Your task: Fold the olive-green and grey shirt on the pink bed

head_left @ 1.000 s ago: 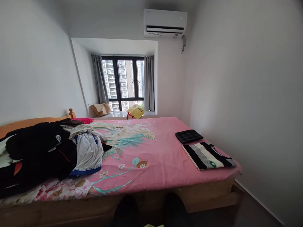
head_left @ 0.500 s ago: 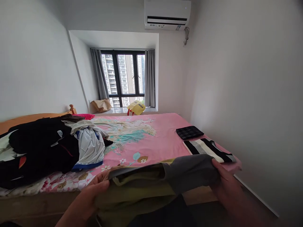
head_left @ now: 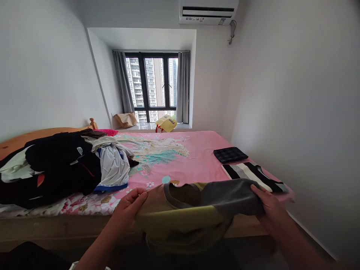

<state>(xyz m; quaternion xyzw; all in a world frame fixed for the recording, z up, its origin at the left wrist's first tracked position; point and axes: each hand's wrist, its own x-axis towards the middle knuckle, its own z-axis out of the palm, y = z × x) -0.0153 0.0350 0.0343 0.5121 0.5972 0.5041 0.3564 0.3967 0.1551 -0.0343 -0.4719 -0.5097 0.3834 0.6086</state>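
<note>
Stretched between my two hands is a T-shirt point(head_left: 180, 217) with olive, brown and dark grey panels, its grey-edged round neckline facing up. My left hand point(head_left: 131, 204) pinches the brown shoulder side, thumb on top. At the other end my right hand point(head_left: 266, 204) grips the dark grey sleeve. The shirt hangs in front of the bed's near edge, and its lower part falls into shadow. Beyond my right hand, a folded black, white and grey striped top point(head_left: 254, 175) lies on the bed, with a folded dark checked garment point(head_left: 230, 154) just behind it.
A heap of black clothes point(head_left: 62, 165) and a white garment with blue trim point(head_left: 114, 168) covers the left of the pink bed point(head_left: 197, 157). A paper bag point(head_left: 125, 120) and a yellow bag point(head_left: 165, 123) sit by the window. A wall borders the right.
The shirt has been turned and spread, so its neckline and brown shoulder now show. My left hand has moved up and right. The view has tilted down and shifted slightly left.
</note>
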